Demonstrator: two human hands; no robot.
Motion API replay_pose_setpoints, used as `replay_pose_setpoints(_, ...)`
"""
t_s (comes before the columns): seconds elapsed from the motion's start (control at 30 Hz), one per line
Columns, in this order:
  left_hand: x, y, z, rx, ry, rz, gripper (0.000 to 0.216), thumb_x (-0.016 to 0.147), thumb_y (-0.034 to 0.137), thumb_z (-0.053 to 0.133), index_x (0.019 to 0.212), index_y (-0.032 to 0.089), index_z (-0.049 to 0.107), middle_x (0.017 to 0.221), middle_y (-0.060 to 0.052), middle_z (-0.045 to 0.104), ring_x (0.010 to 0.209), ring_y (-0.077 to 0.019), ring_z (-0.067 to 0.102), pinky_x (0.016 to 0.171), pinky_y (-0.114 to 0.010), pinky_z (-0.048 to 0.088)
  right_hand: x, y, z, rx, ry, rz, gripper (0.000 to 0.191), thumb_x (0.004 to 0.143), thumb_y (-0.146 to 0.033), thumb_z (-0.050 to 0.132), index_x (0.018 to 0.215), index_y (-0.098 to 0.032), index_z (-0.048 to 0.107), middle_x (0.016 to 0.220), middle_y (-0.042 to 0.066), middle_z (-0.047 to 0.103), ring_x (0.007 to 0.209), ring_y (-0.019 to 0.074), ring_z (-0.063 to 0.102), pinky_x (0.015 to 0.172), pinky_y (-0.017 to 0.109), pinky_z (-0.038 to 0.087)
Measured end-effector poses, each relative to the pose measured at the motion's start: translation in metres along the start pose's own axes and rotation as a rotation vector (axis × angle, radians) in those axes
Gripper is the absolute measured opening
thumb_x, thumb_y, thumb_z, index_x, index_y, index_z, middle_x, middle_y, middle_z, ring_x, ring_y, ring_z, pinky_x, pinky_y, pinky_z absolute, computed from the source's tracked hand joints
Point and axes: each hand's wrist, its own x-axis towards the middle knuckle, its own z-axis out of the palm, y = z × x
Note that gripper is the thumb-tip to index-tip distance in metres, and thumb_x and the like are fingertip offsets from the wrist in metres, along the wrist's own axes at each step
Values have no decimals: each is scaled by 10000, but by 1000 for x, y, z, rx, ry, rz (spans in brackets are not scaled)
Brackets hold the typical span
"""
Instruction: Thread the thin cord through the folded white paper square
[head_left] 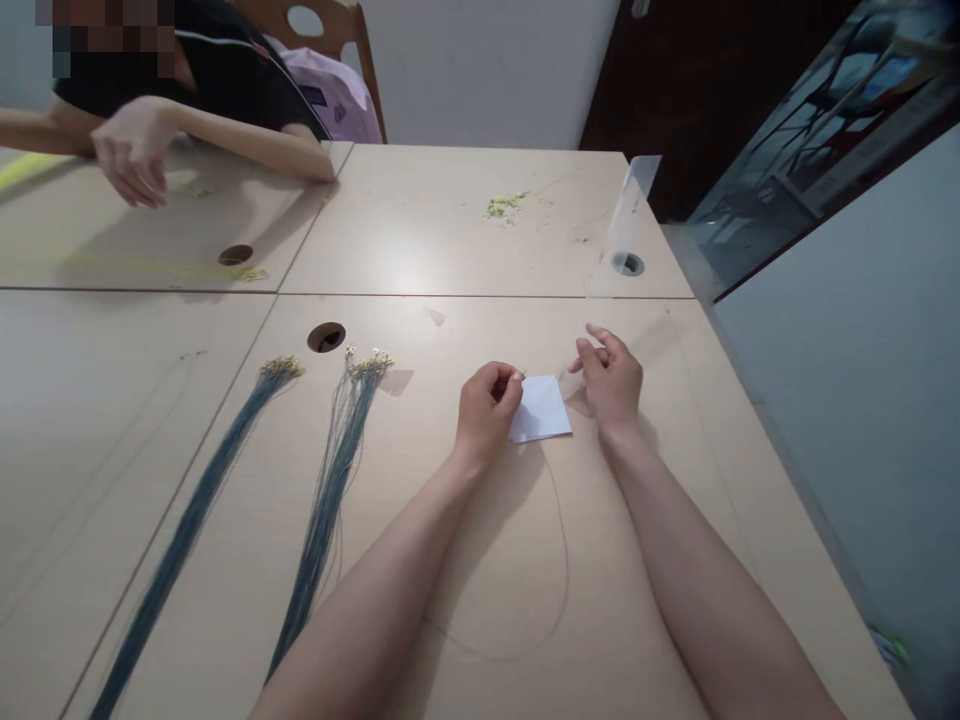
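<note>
My left hand [491, 405] is closed in a pinch at the left edge of a white square of paper [545, 408]. A tiny gold-coloured bit shows at its fingertips, seemingly the end of a thin cord. That thin cord [567, 560] curves over the table below the paper and passes under my left forearm. To the right of the paper, my right hand [613, 380] is raised with its fingers apart and nothing visible in them. Two bundles of dark blue-green cords, one farther left [202, 490] and one nearer [330, 500], lie beside my left arm, with gold-coloured fittings at their far ends.
Pale tables [450, 240] meet at seams, with round cable holes [326, 337] in them. Yellow-green scraps [506, 205] lie at the back, near a clear upright panel [634, 210]. Across the table, another person's hand [135, 150] hovers over yellow strands.
</note>
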Motion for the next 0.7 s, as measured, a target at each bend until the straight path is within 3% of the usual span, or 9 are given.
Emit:
replay_pose_setpoints(0.23, 0, 0, -1, -20, -15, -9, 173, 796, 306, 493, 713, 163, 542, 649, -1, 526, 586, -97, 438, 544, -225, 349, 2, 13, -1, -214, -10, -68, 371, 800, -390, 478, 1033, -148, 637, 475, -22, 530, 487, 154, 503, 594, 313, 406)
replay_pose_setpoints(0.7, 0, 3, -2, -48, -5, -31, 184, 791, 316, 499, 701, 163, 545, 648, -1, 527, 593, -101, 445, 543, -225, 348, 1, 17, -4, -462, 22, -94, 311, 758, -418, 527, 886, -165, 656, 572, 34, 590, 552, 189, 531, 603, 330, 400)
